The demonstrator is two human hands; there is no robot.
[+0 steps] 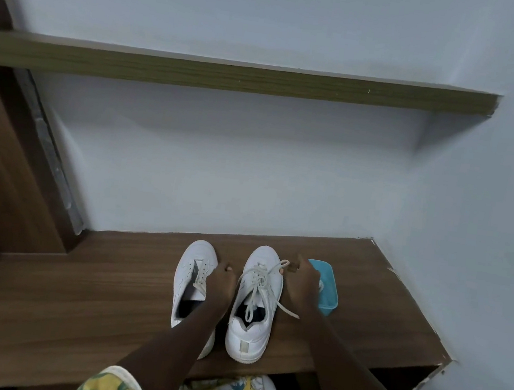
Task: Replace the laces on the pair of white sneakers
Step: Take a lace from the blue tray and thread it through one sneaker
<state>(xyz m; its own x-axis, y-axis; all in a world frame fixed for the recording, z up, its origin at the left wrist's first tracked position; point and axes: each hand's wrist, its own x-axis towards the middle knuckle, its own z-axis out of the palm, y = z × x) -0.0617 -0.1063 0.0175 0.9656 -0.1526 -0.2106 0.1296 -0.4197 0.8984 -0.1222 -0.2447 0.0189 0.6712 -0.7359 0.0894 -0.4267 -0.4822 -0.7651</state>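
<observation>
Wooden counter point(76, 286): sneakers point(265, 259) (white), blue tub point(330, 288)

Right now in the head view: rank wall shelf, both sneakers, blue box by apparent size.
1. Wall shelf, spanning most of the frame.
2. Left sneaker and right sneaker: alike; an arm hides part of the left one, so unranked.
3. Blue box, partly behind the right hand pinching a lace.
</observation>
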